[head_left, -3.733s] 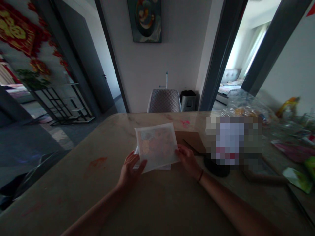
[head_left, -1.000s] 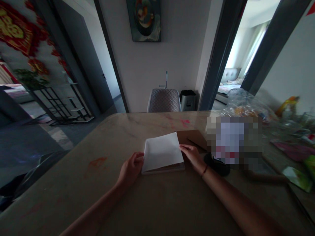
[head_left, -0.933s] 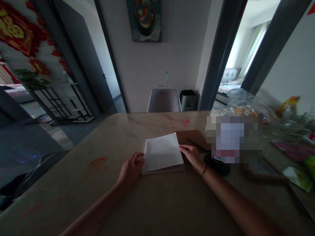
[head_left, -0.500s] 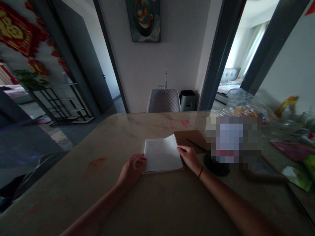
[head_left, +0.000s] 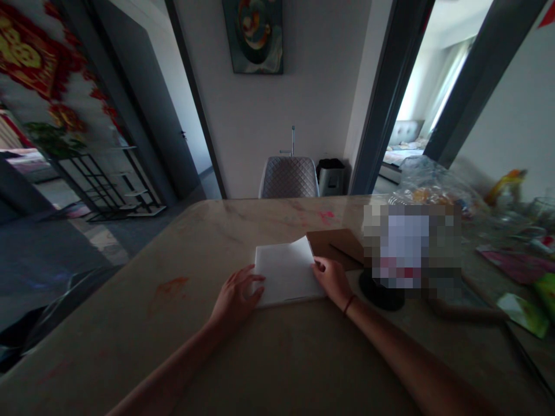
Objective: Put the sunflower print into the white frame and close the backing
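Observation:
A stack of white paper lies flat on the marble-topped table, its upper right corner curling up. My left hand rests at the stack's left edge with the fingers spread, touching the paper. My right hand sits at the right edge, its fingertips curled onto the paper. What lies beneath the paper is mostly hidden; only a thin edge shows along the bottom.
A brown cardboard sheet with a thin dark stick lies just behind my right hand. Further right are a round black object, a pixelated patch, a plastic bag and colourful packets. Red stains mark the table.
My left hand has shifted right and its fingers have spread over the paper's edge. The paper's upper right corner has risen since the earliest frames, when a translucent printed sheet was held up.

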`<act>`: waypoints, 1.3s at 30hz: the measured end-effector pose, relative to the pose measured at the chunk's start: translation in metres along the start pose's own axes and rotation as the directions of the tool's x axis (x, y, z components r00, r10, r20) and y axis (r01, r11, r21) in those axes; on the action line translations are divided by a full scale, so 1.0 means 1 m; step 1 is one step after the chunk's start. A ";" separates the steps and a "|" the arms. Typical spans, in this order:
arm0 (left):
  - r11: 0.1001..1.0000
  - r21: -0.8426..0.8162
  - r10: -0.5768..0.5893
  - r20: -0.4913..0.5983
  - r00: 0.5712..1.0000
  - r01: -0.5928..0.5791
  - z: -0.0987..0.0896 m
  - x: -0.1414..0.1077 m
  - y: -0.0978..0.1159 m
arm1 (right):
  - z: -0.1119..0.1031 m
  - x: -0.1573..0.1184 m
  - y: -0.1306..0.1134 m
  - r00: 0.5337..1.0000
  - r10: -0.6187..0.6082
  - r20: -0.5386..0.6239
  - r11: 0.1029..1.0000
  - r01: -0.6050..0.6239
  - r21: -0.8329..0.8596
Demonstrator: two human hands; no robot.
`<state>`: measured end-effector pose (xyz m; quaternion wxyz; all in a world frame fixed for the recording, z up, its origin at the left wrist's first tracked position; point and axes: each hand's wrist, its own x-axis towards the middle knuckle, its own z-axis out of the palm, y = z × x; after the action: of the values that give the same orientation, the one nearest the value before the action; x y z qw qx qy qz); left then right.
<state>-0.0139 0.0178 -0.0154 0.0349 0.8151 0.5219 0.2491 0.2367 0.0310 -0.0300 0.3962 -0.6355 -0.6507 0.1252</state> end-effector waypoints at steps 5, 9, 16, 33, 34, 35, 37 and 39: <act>0.983 0.078 0.152 0.140 0.978 -0.164 0.000 0.001 0.003 | 0.002 0.001 0.001 1.000 -0.017 0.001 0.997 0.017 -0.075; 0.982 0.031 0.172 0.236 0.956 -0.185 0.000 0.001 0.003 | -0.001 -0.002 -0.003 0.995 -0.071 0.075 0.976 0.085 -0.200; 0.982 -0.009 0.185 0.225 0.957 -0.188 -0.003 0.001 0.007 | -0.011 -0.005 -0.015 0.981 -0.017 0.191 0.920 0.090 -0.381; 0.979 -0.017 0.205 0.163 0.965 -0.205 -0.004 -0.002 0.012 | -0.008 0.006 0.017 0.974 -0.128 -0.188 0.880 0.024 -0.474; 0.979 -0.020 0.201 0.165 0.966 -0.201 -0.004 -0.002 0.012 | -0.007 0.007 0.019 0.970 -0.111 -0.216 0.859 -0.015 -0.512; 0.980 -0.025 0.198 0.167 0.966 -0.197 -0.004 -0.002 0.012 | -0.006 0.008 0.020 0.969 -0.090 -0.232 0.839 -0.052 -0.542; 0.981 -0.035 0.193 0.171 0.966 -0.190 -0.003 -0.002 0.012 | -0.005 0.010 0.022 0.971 -0.042 -0.235 0.808 -0.105 -0.579; 0.981 -0.043 0.194 0.170 0.966 -0.189 -0.003 -0.002 0.011 | -0.007 0.012 0.024 0.974 -0.002 -0.227 0.790 -0.137 -0.597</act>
<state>-0.0064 0.0103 -0.0099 0.0667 0.8798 0.4323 0.1860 0.2607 0.0437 -0.0369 0.2340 -0.7617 -0.5862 -0.1463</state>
